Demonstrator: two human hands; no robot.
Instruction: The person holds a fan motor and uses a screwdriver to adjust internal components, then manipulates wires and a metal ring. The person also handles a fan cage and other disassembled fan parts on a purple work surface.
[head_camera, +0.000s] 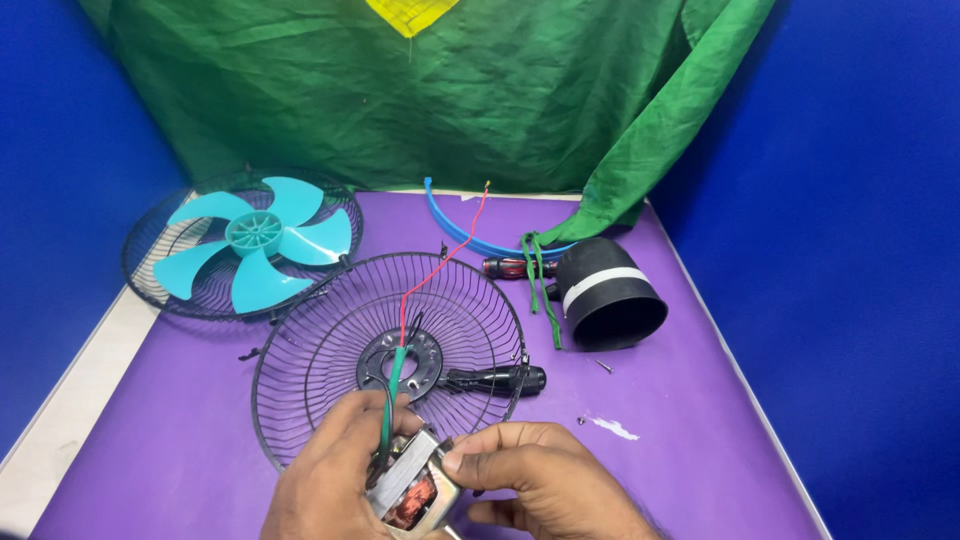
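Fingers around tilted fan motor

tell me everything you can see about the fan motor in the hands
The fan motor is a small blocky unit with a silvery metal frame and reddish copper windings showing on its lower face. It sits tilted at the bottom of the view, over the near edge of the black wire grille. The left hand grips its left side and the right hand pinches its right edge. Green wires and a red wire rise from it across the grille.
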